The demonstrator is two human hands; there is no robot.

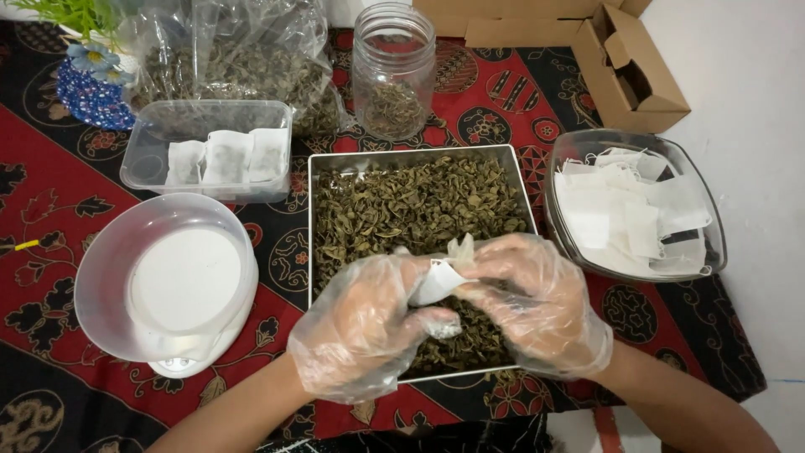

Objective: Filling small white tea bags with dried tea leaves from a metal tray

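Here you hold a small white filter bag (438,281) between both gloved hands, left hand (365,323) and right hand (537,302) pinched on it, above the metal tray (312,218) of dried leaves (411,201). It looks light, limp, tearable; grip its rim. The scale bowl (109,260) and the dish of empty bags (637,214) crowd either side.

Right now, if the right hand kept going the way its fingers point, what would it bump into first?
The right hand points left, so it would first meet the small white bag it already touches, then the left hand behind it, though depth is hard to judge.
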